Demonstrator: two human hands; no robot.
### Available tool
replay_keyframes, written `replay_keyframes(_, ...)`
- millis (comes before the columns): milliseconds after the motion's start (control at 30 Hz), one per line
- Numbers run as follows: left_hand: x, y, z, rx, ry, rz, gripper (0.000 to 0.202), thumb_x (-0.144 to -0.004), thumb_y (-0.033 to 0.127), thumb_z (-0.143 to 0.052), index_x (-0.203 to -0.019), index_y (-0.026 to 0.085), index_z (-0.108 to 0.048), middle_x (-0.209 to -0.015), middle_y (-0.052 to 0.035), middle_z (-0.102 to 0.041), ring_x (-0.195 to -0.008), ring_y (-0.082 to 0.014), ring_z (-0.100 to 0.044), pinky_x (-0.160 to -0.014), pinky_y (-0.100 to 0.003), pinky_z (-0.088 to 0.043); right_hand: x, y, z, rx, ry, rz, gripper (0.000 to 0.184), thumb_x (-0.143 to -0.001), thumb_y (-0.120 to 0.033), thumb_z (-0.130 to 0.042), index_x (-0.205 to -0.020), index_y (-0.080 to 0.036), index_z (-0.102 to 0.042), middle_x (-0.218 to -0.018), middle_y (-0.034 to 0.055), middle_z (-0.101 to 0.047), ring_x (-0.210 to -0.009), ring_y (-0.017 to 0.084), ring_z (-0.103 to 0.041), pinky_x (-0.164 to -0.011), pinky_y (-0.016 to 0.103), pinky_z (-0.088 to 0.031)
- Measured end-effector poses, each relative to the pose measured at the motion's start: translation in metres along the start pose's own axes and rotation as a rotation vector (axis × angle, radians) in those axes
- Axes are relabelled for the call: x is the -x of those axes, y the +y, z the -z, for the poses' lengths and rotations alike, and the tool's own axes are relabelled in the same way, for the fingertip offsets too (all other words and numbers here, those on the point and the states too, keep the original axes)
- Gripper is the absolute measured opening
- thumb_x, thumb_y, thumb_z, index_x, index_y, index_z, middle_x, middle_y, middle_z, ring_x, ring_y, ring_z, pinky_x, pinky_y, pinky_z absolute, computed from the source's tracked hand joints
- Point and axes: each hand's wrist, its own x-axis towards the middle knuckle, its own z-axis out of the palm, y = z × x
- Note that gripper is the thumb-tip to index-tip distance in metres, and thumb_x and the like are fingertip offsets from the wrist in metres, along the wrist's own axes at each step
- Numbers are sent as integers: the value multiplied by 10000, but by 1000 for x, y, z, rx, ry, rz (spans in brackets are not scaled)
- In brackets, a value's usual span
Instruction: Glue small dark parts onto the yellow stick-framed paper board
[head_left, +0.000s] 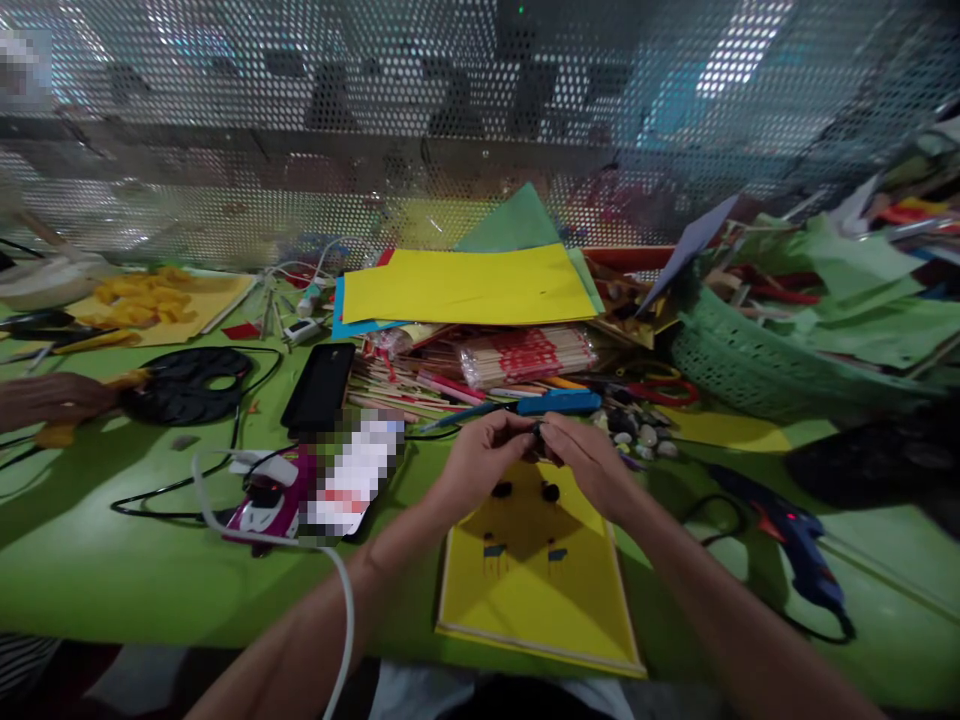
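My left hand [489,458] and my right hand [589,460] meet above the top edge of a yellow board [540,610] edged with thin pale strips. Both are closed, fingertips pinching a small dark piece [538,431], pebble-like but too small to name surely. Below them on the board lie two black lumps, a left one [502,490] and a right one [551,491]. Lower down, two small figures with dark bodies and thin stick legs, one left [493,552] and one right [556,556], sit side by side. Just past my right hand is a heap of pebbles [634,432].
A hot glue gun [802,555] lies at right, near a green basket [739,365] of scraps. Yellow sheets [469,285] and stick bundles [525,357] fill the back. Leftward are a phone [356,475], a power strip [281,500] and another person's hand [52,402].
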Motion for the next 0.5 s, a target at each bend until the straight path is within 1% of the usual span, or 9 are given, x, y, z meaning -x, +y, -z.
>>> replay_keyframes(133,1,-3,-1,-4,-9,-14,262,-728,336,-737,-888,131,-703,-756,-27,-690,-672,-128,-605,-691,-261,-494,0,0,0,20,4,8,350,-979,-388,-355,-667,-229,-348,-643,-34,-390,-605,148,-360,-572,299,-260)
replay_keyframes(333,0,-5,-3,45,6,22,265,-708,350,-761,-861,139,-711,-748,-24,-690,-657,-125,-603,-675,-255,-493,0,0,1,19,31,13,322,-955,-333,-372,-653,-224,-352,-630,-38,-376,-599,144,-364,-563,296,-258)
replay_keyframes(400,0,-4,-2,55,4,25,276,-708,355,-764,-863,135,-706,-742,-27,-691,-657,-126,-606,-680,-258,-493,0,0,2,-14,27,17,322,-961,-338,-370,-660,-224,-367,-634,-36,-387,-608,146,-373,-568,296,-267)
replay_keyframes(500,0,-2,0,59,-10,11,287,-715,349,-764,-886,128,-700,-731,-29,-688,-661,-127,-608,-688,-261,-494,0,-1,2,-68,-2,5,349,-979,-392,-348,-678,-223,-397,-643,-30,-408,-619,150,-386,-578,296,-284)
